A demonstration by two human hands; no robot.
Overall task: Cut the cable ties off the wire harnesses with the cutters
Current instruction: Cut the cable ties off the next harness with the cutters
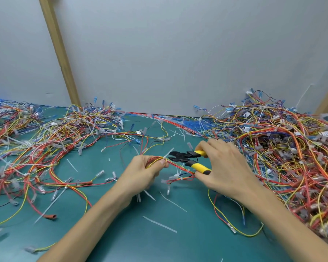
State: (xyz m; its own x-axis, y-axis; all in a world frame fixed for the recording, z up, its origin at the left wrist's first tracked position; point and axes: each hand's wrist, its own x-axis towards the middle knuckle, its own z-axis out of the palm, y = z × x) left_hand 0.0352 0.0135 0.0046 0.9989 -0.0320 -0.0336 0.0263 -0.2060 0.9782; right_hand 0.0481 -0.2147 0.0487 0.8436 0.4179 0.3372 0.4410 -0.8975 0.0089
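While the left hand (150,169) pinched a red-and-yellow wire harness (175,165) between thumb and curled fingers, the right hand (223,167) gripped the black-headed diagonal cutters (186,157), fingers wrapped round both yellow handles. Jaws stood parted, tips just beside a white cable tie (167,155) on the harness, next to the left thumb. Harness location: mid-mat, spanning between the two hands, its tail trailing under the right hand. Green mat (159,246): bare ground lay between the forearms and toward the near edge, littered with cut tie strips (159,224) and a few loose wires. Left heap of harnesses (45,133): spread from the left edge to near the left hand. Right heap (282,144): taller, crowding just beside the right wrist and forearm. Grey wall panel (178,53) closed the mat's far edge; a wooden post (59,53) ran up it at the left.
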